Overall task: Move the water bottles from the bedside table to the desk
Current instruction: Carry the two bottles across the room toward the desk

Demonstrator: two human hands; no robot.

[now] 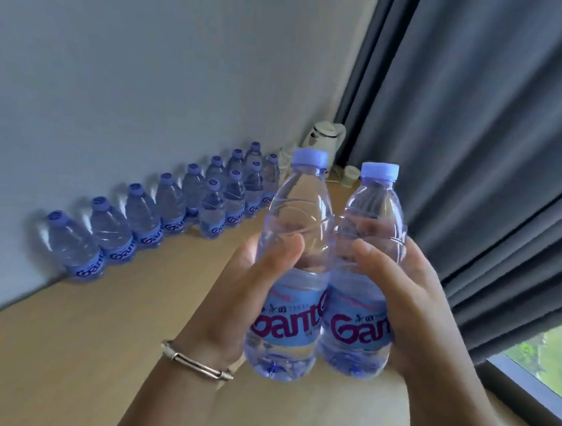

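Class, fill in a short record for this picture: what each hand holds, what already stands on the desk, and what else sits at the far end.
left hand: grips the left bottle, upright
right hand: grips the right bottle, upright
held bottles: side by side, above the desk
on desk: rows of bottles along the wall
far end: white kettle
wrist: silver bracelet on the left
right side: grey curtain
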